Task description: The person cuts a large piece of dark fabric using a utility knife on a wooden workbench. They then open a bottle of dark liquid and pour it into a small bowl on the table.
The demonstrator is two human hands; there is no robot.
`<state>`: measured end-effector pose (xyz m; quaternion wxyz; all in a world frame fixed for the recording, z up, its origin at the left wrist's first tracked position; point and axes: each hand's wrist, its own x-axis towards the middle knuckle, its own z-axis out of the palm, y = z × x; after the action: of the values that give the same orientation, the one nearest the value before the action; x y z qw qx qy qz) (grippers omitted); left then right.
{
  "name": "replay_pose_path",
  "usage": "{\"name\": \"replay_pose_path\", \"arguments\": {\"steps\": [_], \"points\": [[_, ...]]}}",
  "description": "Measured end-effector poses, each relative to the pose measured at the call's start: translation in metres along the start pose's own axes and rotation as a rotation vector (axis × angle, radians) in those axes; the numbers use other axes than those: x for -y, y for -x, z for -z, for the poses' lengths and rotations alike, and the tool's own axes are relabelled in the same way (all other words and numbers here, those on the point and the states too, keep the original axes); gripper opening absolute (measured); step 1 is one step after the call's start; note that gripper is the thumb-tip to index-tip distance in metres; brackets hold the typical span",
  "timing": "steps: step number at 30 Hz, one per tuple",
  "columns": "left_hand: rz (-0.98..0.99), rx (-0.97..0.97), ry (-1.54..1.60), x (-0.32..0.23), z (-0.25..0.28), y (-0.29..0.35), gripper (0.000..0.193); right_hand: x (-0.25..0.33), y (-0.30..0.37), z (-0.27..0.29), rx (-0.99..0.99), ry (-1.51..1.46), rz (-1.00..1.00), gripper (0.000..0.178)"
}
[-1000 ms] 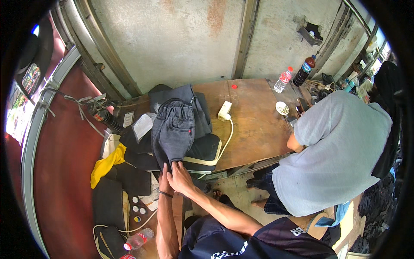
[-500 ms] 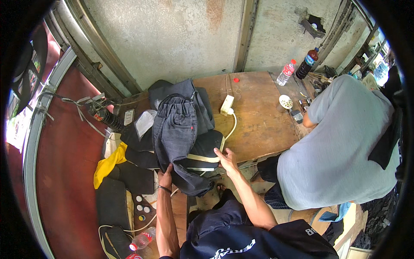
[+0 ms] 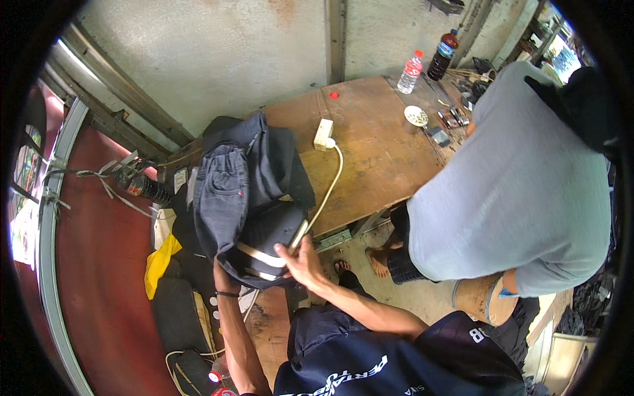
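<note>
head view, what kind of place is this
Probably a small workshop or repair stall: a worn wooden workbench against a bare concrete wall, small tools and parts at its far end, and a white power strip with its cord trailing across it.

Dark garment (image 3: 267,231) bunched at table edge
</note>
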<state>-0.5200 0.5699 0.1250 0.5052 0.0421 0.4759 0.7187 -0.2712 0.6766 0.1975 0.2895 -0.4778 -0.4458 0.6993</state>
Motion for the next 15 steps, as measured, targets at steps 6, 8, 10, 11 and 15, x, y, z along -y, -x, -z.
{"name": "replay_pose_path", "arguments": {"steps": [6, 8, 10, 11, 15], "points": [[-0.005, -0.126, -0.156, -0.036, 0.018, -0.002, 0.053, -0.013, 0.037, -0.056, 0.065, -0.002, 0.019, 0.071], [0.029, -0.113, -0.214, -0.046, 0.043, -0.005, 0.051, -0.033, 0.048, -0.064, 0.125, 0.195, 0.060, 0.074], [0.154, -0.085, -0.193, -0.057, 0.065, -0.014, 0.053, -0.051, 0.060, -0.073, 0.075, 0.304, 0.237, 0.072], [0.124, -0.067, -0.233, -0.057, 0.074, -0.015, 0.054, -0.059, 0.065, -0.070, 0.163, 0.277, 0.172, 0.072], [0.002, -0.119, -0.379, -0.051, 0.082, -0.014, 0.059, -0.068, 0.071, -0.057, 0.238, 0.194, 0.125, 0.068]]}}
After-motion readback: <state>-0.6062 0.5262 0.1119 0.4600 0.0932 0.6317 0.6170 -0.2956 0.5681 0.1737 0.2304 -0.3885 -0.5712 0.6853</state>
